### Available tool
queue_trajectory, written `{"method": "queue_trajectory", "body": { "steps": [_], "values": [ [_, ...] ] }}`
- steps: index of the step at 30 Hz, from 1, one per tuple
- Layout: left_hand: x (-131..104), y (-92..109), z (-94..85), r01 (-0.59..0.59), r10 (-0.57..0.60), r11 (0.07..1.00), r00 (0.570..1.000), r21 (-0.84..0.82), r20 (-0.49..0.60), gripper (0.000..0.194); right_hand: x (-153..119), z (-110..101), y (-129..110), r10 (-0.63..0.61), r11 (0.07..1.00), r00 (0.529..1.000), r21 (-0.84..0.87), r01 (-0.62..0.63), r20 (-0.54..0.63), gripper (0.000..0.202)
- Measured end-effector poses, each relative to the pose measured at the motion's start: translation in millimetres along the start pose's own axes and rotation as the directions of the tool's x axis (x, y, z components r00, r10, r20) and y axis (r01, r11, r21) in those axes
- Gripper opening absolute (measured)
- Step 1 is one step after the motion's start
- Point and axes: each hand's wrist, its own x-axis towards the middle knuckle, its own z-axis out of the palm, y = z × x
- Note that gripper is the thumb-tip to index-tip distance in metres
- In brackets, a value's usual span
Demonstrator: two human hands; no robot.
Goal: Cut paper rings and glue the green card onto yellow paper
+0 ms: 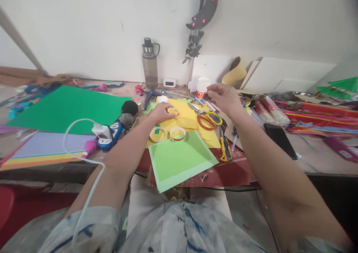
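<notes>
My left hand [161, 112] is closed on a thin paper ring [173, 114] with a red lower edge, held over the yellow sheets [184, 115]. My right hand [225, 98] reaches to the back of the table, its bent fingers at the right side of a white paper cup [203, 86] with a red and gold print. Two more rings, a left ring [152, 136] and a right ring [177, 136], lie nearer me. Below them is a light green sheet [181, 160]. Scissors with yellow handles [212, 117] and red-handled scissors [206, 123] lie beside the yellow paper.
A yellow utility knife [225, 148] and a black phone [279, 140] are on the right, near red pipe cleaners [316, 119]. A tall bottle [150, 66] stands by the wall. Left are a green sheet [72, 109], a power strip [107, 135] and its white cable [65, 133].
</notes>
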Motion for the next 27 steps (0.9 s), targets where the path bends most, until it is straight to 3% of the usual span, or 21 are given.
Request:
{"method": "queue_trajectory", "body": {
  "steps": [7,13,19,27],
  "values": [
    [0.8,4.7,-1.3,0.009,-0.009,1.000,1.000,0.012,0.000,0.065,-34.2,-45.4,24.0,0.096,0.948,0.995,-0.304,-0.098,-0.023,0.023],
    [1.5,2.3,-0.5,0.011,-0.011,1.000,1.000,-0.005,0.001,0.061,-62.3,-64.7,30.6,0.085,0.897,0.996,-0.438,-0.063,0.032,0.021],
    [1.6,0.5,0.4,0.030,-0.030,1.000,1.000,0.008,-0.008,0.065,-78.0,-66.9,33.2,0.071,0.882,0.988,-0.472,0.003,0.140,0.022],
    [2.0,1.2,1.2,0.014,-0.014,0.999,1.000,0.030,-0.003,0.067,-85.6,-50.1,28.6,0.047,0.840,0.975,-0.537,0.080,0.219,0.020]
  ]
}}
